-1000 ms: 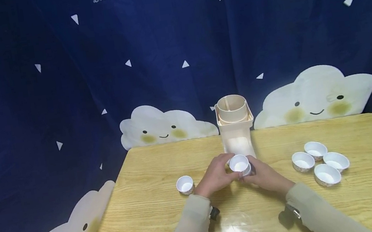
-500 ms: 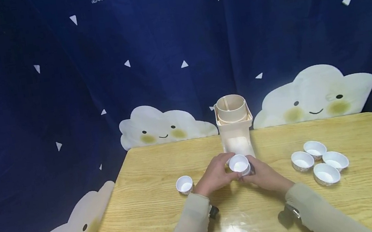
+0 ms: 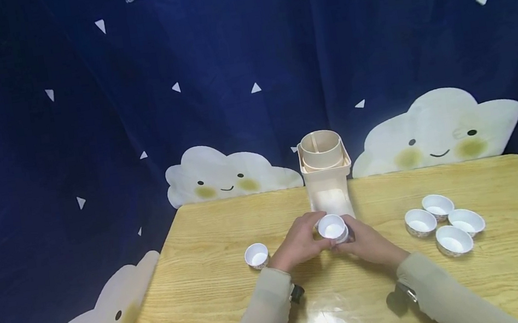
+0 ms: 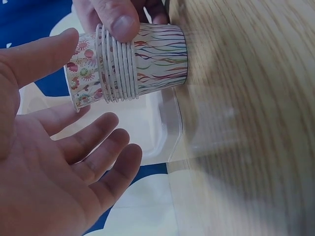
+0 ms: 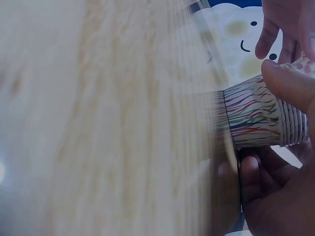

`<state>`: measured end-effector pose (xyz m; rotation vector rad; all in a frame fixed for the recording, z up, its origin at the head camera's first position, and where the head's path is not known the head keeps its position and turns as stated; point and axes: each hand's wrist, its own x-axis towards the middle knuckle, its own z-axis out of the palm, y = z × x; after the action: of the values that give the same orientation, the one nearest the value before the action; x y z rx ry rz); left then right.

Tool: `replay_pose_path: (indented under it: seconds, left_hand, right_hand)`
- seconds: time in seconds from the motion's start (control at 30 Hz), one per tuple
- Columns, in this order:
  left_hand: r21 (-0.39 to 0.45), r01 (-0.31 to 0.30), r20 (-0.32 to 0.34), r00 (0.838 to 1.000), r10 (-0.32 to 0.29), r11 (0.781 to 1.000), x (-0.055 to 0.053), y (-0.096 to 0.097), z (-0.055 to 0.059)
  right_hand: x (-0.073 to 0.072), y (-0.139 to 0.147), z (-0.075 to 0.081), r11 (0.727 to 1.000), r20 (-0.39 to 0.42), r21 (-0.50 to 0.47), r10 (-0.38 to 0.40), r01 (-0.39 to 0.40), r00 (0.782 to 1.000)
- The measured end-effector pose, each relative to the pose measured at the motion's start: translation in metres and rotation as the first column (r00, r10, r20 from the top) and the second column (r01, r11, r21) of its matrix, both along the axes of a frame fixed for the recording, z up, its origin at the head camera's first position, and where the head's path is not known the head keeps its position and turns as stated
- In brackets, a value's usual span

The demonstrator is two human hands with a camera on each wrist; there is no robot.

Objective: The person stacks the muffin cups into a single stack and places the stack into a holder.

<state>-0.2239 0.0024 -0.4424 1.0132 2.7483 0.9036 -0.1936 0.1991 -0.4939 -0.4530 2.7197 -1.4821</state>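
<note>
Paper cups [image 4: 162, 59] are standing stacked on the desk [image 3: 218, 228] near a beige dispenser [image 3: 328, 183]; the right hand [image 3: 369, 242] is gripping them, probably for steadiness. From here, I'm seeing the left hand [image 3: 301, 241] pinching the flowered top cup [image 4: 83, 78], seemingly controlling it.

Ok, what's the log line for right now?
left hand: pinches floral paper cup; right hand: holds striped paper cup stack; lone cup: left side; four cups: right side

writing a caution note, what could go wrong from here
The floral cup is nested in the cup stack; lifting it might drag others. The right hand, squeezing too hard, might dent the rims it grips. The left hand, once pulled back, might knock the lone cup close beside it.
</note>
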Motion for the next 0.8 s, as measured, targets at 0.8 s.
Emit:
replay_pose_path:
  seconds: [0.8]
  left_hand:
    - [-0.032,-0.019,0.031,0.999,0.020,0.999,0.013,-0.015,0.007]
  right_hand:
    - [-0.002,0.002,-0.004,0.999,0.040,-0.031,0.008,-0.007,0.999]
